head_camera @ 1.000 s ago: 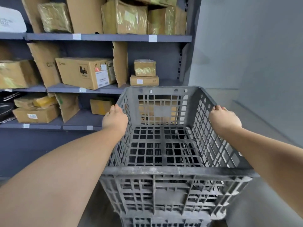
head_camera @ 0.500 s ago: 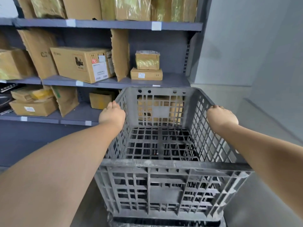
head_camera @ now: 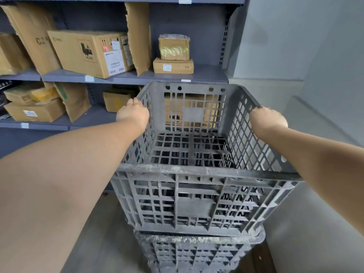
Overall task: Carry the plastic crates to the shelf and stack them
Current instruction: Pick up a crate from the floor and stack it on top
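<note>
1. Two hands we see gripping the grey crate (head_camera: 197, 198): left hand (head_camera: 132, 115) on its left rim, right hand (head_camera: 267, 120) on its right rim.
2. We see it directly above a second crate (head_camera: 197, 253), beside the shelf (head_camera: 206, 75).

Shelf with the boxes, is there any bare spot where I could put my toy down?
Yes. The middle shelf is bare between the small stacked boxes and the right upright post. Left of that it is crowded: the big labelled box and leaning cardboard fill it.
</note>
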